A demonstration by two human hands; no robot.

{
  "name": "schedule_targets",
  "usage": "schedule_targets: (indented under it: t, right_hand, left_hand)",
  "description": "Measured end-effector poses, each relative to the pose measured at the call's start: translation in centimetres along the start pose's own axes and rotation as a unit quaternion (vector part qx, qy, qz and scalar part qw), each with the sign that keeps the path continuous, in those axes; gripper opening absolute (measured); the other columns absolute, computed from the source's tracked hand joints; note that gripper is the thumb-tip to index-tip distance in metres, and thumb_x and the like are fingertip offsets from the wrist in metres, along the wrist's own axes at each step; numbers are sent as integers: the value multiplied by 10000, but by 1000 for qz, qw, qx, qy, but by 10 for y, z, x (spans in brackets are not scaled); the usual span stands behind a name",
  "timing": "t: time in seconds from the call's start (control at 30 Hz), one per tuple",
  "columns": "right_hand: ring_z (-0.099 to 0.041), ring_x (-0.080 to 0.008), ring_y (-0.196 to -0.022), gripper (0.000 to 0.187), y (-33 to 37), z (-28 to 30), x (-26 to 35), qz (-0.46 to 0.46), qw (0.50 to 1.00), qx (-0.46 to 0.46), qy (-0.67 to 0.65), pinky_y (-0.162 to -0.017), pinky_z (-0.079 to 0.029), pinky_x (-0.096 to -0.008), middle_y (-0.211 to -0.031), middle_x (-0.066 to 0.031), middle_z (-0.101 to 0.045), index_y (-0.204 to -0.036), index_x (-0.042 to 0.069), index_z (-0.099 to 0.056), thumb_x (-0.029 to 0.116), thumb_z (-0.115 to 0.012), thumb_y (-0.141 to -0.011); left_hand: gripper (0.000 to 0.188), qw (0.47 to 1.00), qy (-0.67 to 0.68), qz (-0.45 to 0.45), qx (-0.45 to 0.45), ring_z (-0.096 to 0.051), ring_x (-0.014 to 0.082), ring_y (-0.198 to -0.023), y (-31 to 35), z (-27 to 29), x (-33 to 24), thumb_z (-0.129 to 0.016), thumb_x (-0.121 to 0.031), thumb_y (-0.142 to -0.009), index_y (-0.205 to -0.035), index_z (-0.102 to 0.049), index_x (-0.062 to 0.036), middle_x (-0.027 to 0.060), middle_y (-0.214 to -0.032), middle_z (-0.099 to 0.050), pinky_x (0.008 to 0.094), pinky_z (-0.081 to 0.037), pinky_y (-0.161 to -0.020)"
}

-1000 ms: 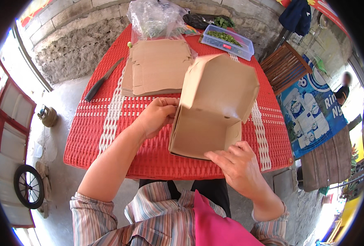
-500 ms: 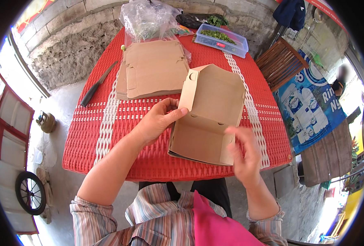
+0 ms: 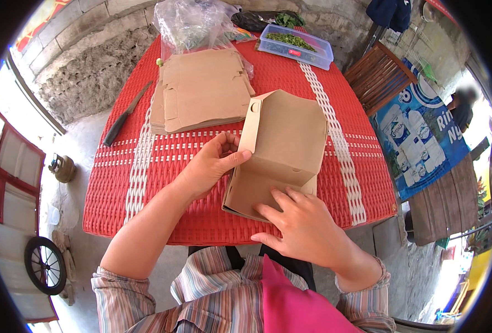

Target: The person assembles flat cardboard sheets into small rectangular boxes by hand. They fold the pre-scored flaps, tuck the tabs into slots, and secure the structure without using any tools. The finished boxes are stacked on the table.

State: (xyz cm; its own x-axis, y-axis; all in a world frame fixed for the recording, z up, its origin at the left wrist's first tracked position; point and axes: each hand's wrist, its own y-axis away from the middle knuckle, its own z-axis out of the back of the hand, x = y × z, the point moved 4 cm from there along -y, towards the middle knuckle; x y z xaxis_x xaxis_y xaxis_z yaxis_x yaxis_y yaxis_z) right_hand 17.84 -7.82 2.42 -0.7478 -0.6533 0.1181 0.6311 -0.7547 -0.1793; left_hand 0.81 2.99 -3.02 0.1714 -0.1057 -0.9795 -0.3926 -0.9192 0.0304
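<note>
Brown half-folded cardboard box (image 3: 282, 150) sits on the red woven table (image 3: 201, 216); left hand (image 3: 207, 166) pinches its upright side flap; right hand (image 3: 301, 225), fingers spread, presses its base flat.

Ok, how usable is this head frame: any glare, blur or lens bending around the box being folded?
Head view: bright daylight, the brown cardboard box and both hands, left and right, sharp; strong fisheye bending curves the red woven table edges, with a black rim at the corners; the far right edge is washed out, and a blurred figure stands there.
</note>
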Motion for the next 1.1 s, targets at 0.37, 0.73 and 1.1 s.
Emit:
schedule_targets:
  t: [0.37,0.73,1.1]
  right_hand:
    - [-677,-298,-800,221,2,-26,0,4,998,29,63,-593,-560,-360,-972,-162,-623,-1032,89,-636,147,-651,-819]
    - [-687,-363,-740,138,-30,-24,-89,-135,989,6,63,-653,-559,-460,-811,-173,-662,-1016,64,-631,128,-596,-899]
    - [-701,-349,-882,282,-138,-37,-222,-237,961,-84,116,-760,-549,-468,-936,-178,-723,-1149,103,-692,138,-597,-885]
  left_hand:
    - [619,999,-21,38,16,-545,216,-1185,-4,1,-3,-676,-220,-950,-1445,-337,-71,157,-1314,-565,378,-451,-1000]
    - [245,810,-473,-260,-231,-622,228,-1041,-8,50,-38,-616,-106,-931,-1172,-615,-68,84,-1096,-633,383,-459,-954]
    - [472,707,-663,-145,-199,-421,265,-1402,-34,86,-17,-665,-272,-919,-1358,-570,-129,80,-1465,-510,496,-237,-1180]
